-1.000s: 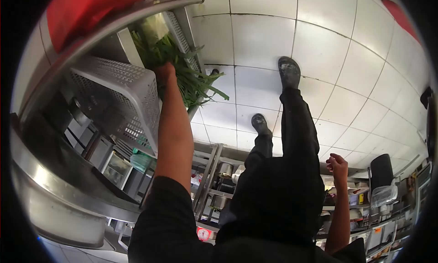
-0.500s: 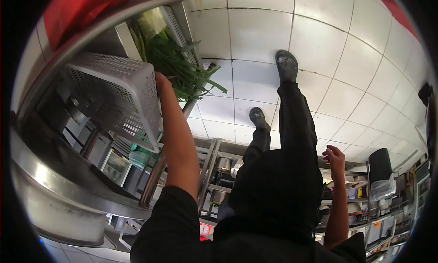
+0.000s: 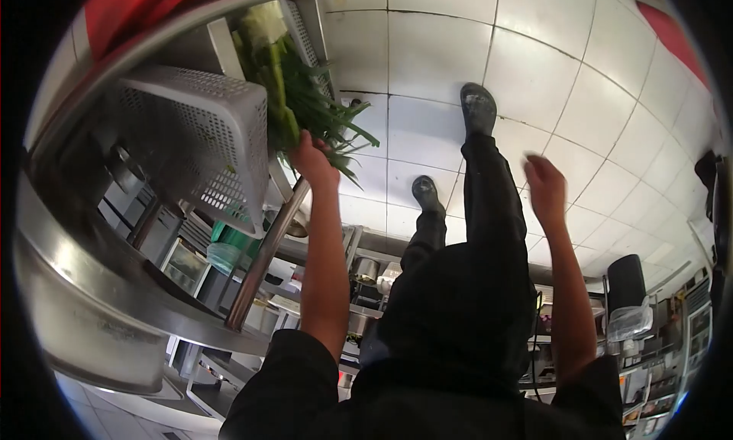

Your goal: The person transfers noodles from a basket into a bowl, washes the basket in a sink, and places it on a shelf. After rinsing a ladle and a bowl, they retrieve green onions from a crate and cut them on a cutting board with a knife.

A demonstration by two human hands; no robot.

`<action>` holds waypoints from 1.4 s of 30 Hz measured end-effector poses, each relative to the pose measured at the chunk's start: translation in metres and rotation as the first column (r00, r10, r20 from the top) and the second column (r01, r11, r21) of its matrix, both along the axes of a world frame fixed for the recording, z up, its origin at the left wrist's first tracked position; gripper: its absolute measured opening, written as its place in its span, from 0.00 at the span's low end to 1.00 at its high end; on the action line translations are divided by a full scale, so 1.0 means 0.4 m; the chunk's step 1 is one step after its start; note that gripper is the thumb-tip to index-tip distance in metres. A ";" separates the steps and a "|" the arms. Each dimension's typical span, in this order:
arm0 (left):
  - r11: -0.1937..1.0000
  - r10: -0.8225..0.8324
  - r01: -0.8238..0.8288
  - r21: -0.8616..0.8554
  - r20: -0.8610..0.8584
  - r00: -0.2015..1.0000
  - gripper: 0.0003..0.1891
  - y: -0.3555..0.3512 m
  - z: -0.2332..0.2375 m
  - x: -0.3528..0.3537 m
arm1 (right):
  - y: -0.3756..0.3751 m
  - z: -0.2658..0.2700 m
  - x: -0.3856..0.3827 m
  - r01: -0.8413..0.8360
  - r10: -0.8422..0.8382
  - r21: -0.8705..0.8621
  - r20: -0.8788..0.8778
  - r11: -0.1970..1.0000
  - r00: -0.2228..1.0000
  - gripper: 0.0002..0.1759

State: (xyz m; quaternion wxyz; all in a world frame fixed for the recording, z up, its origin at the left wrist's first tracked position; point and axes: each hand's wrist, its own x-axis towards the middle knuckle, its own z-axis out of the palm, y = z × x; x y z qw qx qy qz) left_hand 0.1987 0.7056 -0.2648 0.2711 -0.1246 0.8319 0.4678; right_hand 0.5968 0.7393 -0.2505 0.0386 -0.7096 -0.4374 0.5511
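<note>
My left hand [image 3: 314, 161] is at the lower end of a bunch of long green leafy stalks [image 3: 328, 112]. Its fingers are closed around a brighter green stalk, though leaves partly cover the fingertips. Pale, whitish ends of the bunch [image 3: 266, 22] lie farther up. Left of this hand, a grey perforated plastic basket [image 3: 248, 119] is tilted on its side, with its opening facing down and left. Over the floor hangs my right hand [image 3: 545, 186], away from any object; motion blurs its bent fingers, and nothing shows in it.
A metal rail [image 3: 267, 253] runs beside my left forearm. Another perforated crate edge [image 3: 301, 39] borders the greens. A round steel vessel [image 3: 99, 348] is at lower left. White floor tiles [image 3: 439, 51] lie ahead, and a dark chair [image 3: 626, 283] is at right.
My left hand has moved from beside the basket rim down and right, onto the greens, and a brighter stalk now shows. My right hand has risen and shifted slightly left.
</note>
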 end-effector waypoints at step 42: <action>0.748 -0.604 0.648 0.148 -0.252 0.756 0.34 -0.352 0.793 0.572 | 0.229 0.788 -0.044 0.025 -0.145 -0.148 -0.899 0.989 0.414 0.11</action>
